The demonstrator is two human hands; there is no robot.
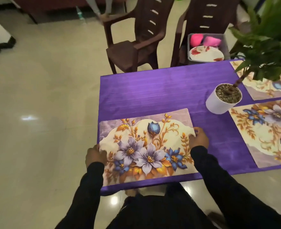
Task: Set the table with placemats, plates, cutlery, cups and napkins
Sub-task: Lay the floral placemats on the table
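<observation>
A floral placemat (146, 146) lies at the near left corner of the table with the purple cloth (149, 93). My left hand (95, 155) grips its left edge and my right hand (198, 139) grips its right edge. Two more floral placemats lie on the right side: a near placemat (265, 129) and a far placemat (258, 86). On the right chair stands a grey bin (225, 47) with white floral plates (206, 54) and pink cups (202, 40) in it.
A white pot (219, 104) with a green plant (268, 38) stands mid-table between the placemats. Two brown plastic chairs, the left chair (136, 43) and the right chair (206, 19), stand at the far side. A glossy tiled floor (45, 113) spreads to the left.
</observation>
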